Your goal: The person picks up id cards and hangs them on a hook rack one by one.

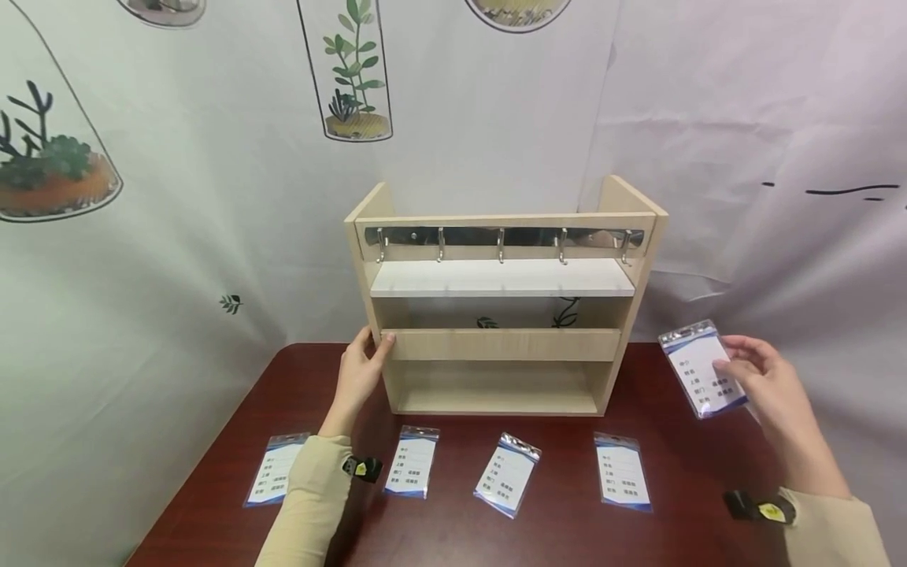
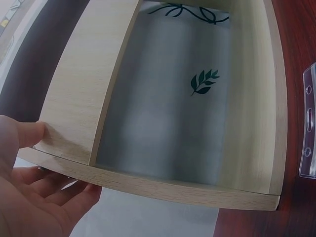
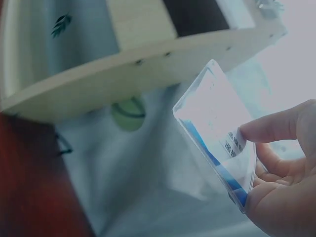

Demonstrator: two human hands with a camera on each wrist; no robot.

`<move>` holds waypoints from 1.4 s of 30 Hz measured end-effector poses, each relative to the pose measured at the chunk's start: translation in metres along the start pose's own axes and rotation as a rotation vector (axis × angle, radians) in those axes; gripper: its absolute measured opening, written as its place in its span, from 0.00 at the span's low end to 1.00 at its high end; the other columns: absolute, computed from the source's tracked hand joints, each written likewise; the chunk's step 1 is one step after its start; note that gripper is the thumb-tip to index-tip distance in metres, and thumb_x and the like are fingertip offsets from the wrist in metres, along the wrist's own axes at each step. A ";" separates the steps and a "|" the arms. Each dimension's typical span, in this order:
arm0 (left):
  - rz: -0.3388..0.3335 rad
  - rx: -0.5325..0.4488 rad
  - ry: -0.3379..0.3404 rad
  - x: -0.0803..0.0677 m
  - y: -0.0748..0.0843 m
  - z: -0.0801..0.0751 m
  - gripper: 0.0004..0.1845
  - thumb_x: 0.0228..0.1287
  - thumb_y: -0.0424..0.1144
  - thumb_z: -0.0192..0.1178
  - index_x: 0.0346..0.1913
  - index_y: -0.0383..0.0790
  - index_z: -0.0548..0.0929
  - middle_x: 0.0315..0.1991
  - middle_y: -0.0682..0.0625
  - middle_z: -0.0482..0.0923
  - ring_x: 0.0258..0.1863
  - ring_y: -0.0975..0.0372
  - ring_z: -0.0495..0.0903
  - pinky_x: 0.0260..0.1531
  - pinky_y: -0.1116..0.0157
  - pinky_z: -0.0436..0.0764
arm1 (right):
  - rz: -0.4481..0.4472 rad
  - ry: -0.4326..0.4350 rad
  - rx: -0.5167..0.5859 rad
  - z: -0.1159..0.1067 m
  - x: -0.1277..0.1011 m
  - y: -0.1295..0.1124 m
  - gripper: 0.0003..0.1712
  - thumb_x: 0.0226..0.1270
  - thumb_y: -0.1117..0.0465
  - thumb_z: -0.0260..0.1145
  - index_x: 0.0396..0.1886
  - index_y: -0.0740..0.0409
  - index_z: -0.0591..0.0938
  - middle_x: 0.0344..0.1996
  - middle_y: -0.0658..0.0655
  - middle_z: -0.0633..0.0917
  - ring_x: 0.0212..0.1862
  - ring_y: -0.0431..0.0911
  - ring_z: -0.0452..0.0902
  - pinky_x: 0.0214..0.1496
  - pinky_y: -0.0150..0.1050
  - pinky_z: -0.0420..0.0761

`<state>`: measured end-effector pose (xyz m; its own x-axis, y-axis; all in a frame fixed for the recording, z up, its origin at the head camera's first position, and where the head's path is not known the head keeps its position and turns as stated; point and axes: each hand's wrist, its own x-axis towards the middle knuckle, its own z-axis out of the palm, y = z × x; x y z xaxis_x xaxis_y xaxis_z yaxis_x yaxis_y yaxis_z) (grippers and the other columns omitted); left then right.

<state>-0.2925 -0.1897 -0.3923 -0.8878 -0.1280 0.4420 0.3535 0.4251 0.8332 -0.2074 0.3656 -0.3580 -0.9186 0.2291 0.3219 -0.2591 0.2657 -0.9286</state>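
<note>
Head view shows the left hand point(image 1: 360, 372) gripping the left side panel of a wooden shelf point(image 1: 505, 344) on the table point(image 1: 567, 520), while the right hand point(image 1: 767, 386) pinches a badge card point(image 1: 697, 370) held up right of the shelf.

There are five badge cards in clear sleeves: four lie in a row along the near edge of the table point(image 1: 567, 535), namely the first card point(image 1: 277, 468) toward the left edge, the second card point(image 1: 412, 461), the third card point(image 1: 507, 474) and the fourth card point(image 1: 623, 470), and the fifth card point(image 1: 702, 368) is up off the surface near the right edge. One wooden shelf unit point(image 1: 505, 307) stands at the far edge of the table. It carries one metal rail point(image 1: 501, 236) with five hooks, and two hands are in view, the left hand point(image 1: 359, 373) and the right hand point(image 1: 768, 386).
</note>
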 end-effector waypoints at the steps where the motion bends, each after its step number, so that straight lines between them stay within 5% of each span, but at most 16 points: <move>1: 0.001 0.003 -0.002 0.000 0.000 0.000 0.26 0.73 0.47 0.62 0.64 0.32 0.76 0.57 0.35 0.81 0.57 0.47 0.81 0.55 0.49 0.78 | -0.012 0.002 0.050 0.001 0.000 -0.005 0.19 0.69 0.71 0.65 0.45 0.38 0.79 0.33 0.36 0.80 0.35 0.30 0.74 0.33 0.21 0.75; 5: 0.002 0.005 -0.004 -0.001 0.000 0.001 0.26 0.73 0.47 0.62 0.64 0.32 0.76 0.57 0.35 0.81 0.57 0.47 0.80 0.55 0.49 0.78 | -0.063 0.012 0.230 0.007 0.002 -0.022 0.20 0.66 0.75 0.66 0.45 0.44 0.82 0.33 0.41 0.83 0.35 0.31 0.76 0.34 0.20 0.75; 22: 0.002 -0.002 0.002 0.002 -0.003 -0.001 0.28 0.72 0.47 0.63 0.66 0.30 0.75 0.57 0.34 0.80 0.58 0.47 0.79 0.56 0.49 0.77 | -0.225 0.003 0.418 0.047 0.012 -0.082 0.20 0.63 0.81 0.65 0.48 0.56 0.82 0.36 0.48 0.83 0.38 0.35 0.78 0.39 0.21 0.78; 34: -0.025 -0.032 -0.018 -0.001 -0.001 0.000 0.31 0.72 0.49 0.63 0.68 0.31 0.73 0.61 0.34 0.78 0.61 0.46 0.78 0.58 0.48 0.77 | -0.246 -0.042 0.462 0.071 0.019 -0.098 0.20 0.63 0.81 0.64 0.48 0.55 0.82 0.41 0.49 0.84 0.41 0.37 0.79 0.40 0.22 0.79; 42: -0.021 -0.029 -0.007 -0.001 0.000 0.000 0.30 0.72 0.48 0.63 0.67 0.31 0.74 0.61 0.33 0.78 0.60 0.46 0.78 0.58 0.48 0.77 | -0.219 -0.046 0.394 0.077 0.020 -0.099 0.20 0.64 0.78 0.65 0.48 0.52 0.82 0.37 0.48 0.83 0.40 0.37 0.76 0.37 0.22 0.78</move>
<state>-0.2917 -0.1894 -0.3929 -0.8971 -0.1302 0.4222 0.3432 0.3966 0.8514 -0.2234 0.2715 -0.2736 -0.8396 0.1632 0.5182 -0.5343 -0.0755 -0.8419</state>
